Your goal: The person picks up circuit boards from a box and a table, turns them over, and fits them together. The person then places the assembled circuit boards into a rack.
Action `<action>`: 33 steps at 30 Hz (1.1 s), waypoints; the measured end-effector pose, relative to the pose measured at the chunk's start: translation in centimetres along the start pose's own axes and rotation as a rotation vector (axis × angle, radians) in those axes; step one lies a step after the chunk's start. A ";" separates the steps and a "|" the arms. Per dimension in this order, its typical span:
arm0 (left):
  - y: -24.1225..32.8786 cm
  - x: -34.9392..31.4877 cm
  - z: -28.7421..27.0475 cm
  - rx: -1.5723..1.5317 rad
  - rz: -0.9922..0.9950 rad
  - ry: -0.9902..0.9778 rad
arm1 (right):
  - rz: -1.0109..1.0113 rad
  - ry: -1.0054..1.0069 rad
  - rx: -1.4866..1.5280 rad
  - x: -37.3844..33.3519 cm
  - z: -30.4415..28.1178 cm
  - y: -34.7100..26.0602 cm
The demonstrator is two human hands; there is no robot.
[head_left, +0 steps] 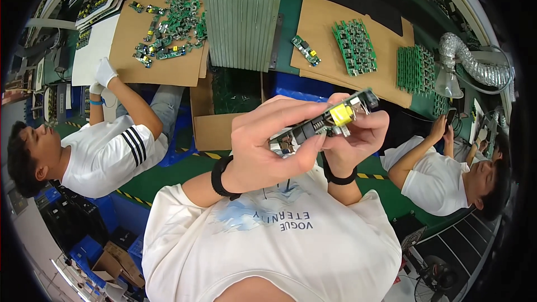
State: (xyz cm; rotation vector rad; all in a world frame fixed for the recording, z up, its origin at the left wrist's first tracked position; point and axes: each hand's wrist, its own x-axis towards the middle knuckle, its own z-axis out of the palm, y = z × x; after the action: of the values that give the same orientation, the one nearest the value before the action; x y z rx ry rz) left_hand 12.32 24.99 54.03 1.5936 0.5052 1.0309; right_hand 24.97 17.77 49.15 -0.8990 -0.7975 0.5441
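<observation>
Up close in front of my chest, a small circuit board (341,114) is held tilted, its right end higher. A yellow block, black parts and metal pins stand on it. My left hand (268,140) grips the board's left part between thumb and fingers. Around its right part, the fingers of my right hand (358,137) are closed, partly hidden behind the board. Black bands circle both wrists. Beyond my hands, a single similar board (306,51) lies on a cardboard sheet (313,17), beside a green panel of joined boards (355,46).
A ribbed grey-green plate (241,31) stands at the table's middle, above an open cardboard box (215,128). Loose boards (187,17) are heaped on cardboard at left. More panels (415,67) and a silver duct (475,67) are at right. People sit on both sides.
</observation>
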 end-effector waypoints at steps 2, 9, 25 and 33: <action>0.3 0.0 0.1 0.023 0.051 0.005 | -0.009 0.024 0.014 -0.3 0.2 -0.3; 1.5 -0.1 0.4 -0.121 -0.061 0.050 | -0.043 0.014 0.065 0.2 1.8 -2.0; 1.1 0.0 0.5 -0.022 -0.009 0.056 | 0.009 0.059 0.000 0.0 1.6 -1.8; 1.0 0.2 0.2 0.007 0.038 -0.003 | -0.133 0.051 -0.096 -0.1 1.0 -1.4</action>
State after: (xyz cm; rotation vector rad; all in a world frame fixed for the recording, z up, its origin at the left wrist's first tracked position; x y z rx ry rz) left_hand 12.40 24.77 55.08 1.6159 0.4785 1.0560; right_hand 24.26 17.49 50.66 -0.9363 -0.8365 0.3674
